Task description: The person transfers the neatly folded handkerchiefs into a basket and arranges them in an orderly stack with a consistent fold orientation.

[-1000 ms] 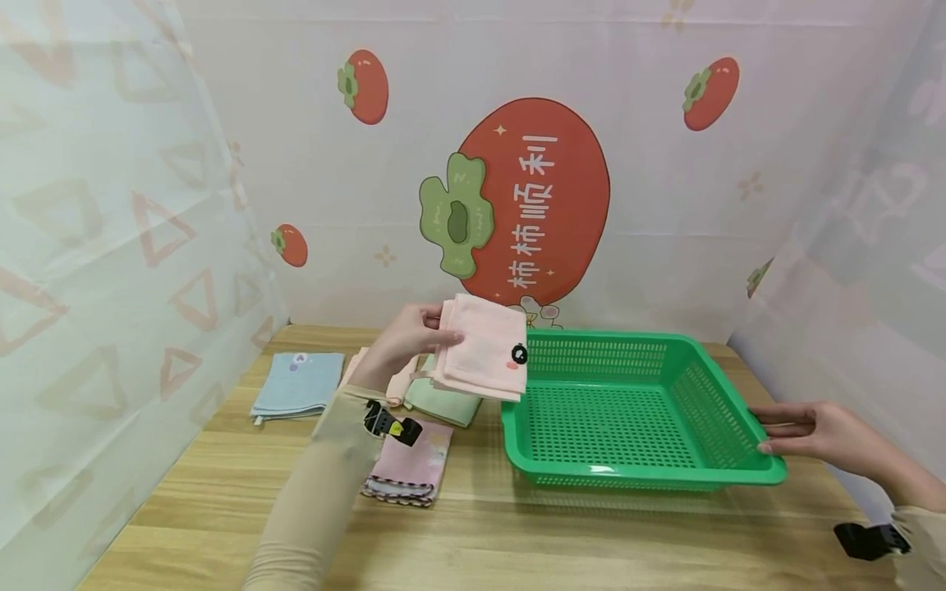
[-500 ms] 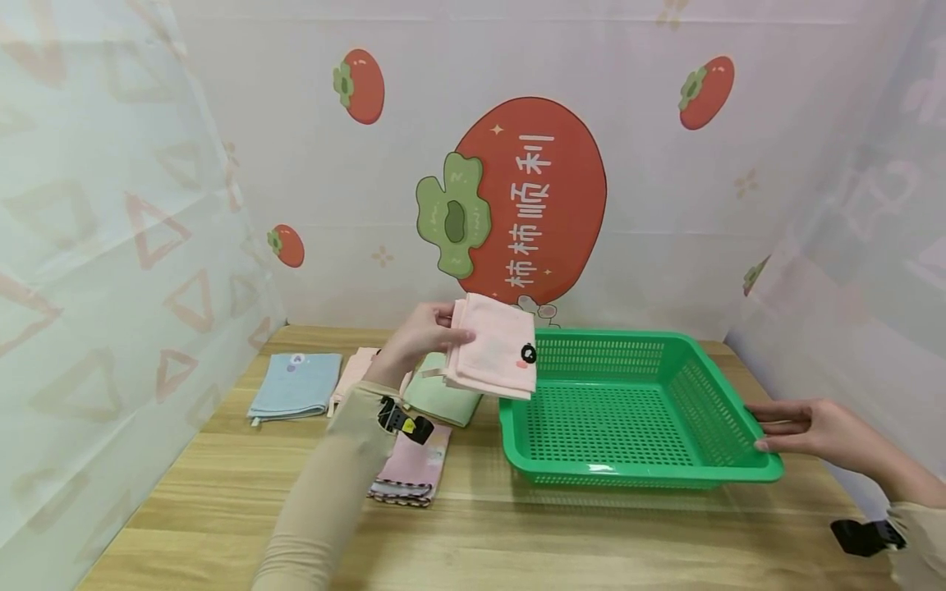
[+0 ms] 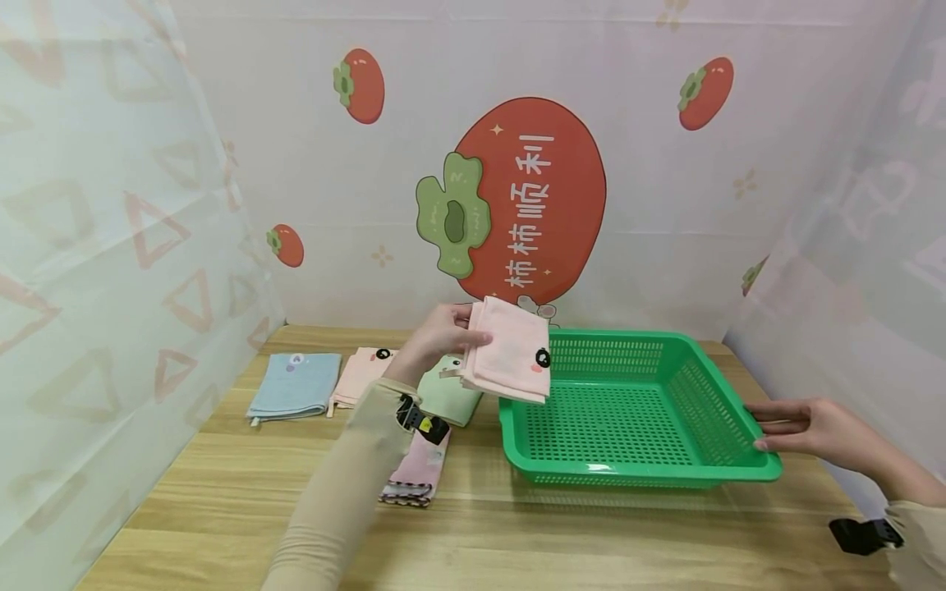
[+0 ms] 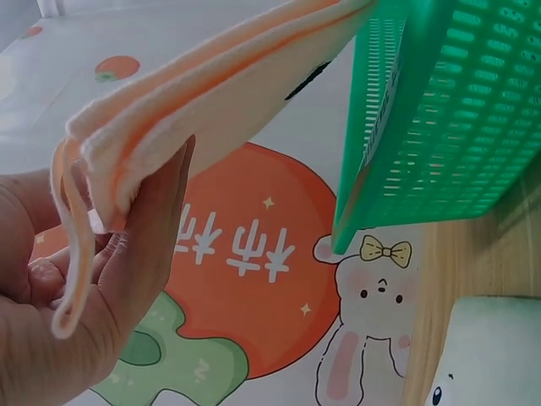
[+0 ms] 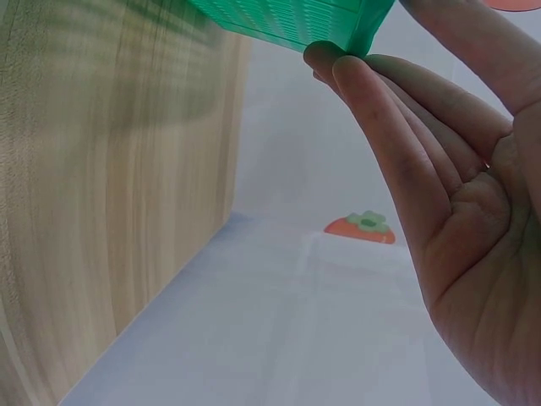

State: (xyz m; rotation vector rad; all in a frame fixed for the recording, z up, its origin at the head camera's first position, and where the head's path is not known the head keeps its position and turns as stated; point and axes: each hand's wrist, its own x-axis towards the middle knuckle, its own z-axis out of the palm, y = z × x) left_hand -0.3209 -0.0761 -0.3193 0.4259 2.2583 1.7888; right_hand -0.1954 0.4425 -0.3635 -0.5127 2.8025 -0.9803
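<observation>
Well, the left hand (image 3: 438, 338) pinches a pink cloth (image 3: 512, 351) by the left rim of the basket (image 3: 643, 474); the right hand (image 3: 809, 431) grips the opposite rim. Left of the basket, a sleeve (image 3: 343, 492) partly blocks a checked towel (image 3: 424, 464) near a green towel (image 3: 452, 402); behind it I read 柿柿顺利 on the wall print (image 3: 565, 217).

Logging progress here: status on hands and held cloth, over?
Left hand pinches pink cloth, aloft near basket. Right hand holds basket. Nothing visibly in the way.
</observation>
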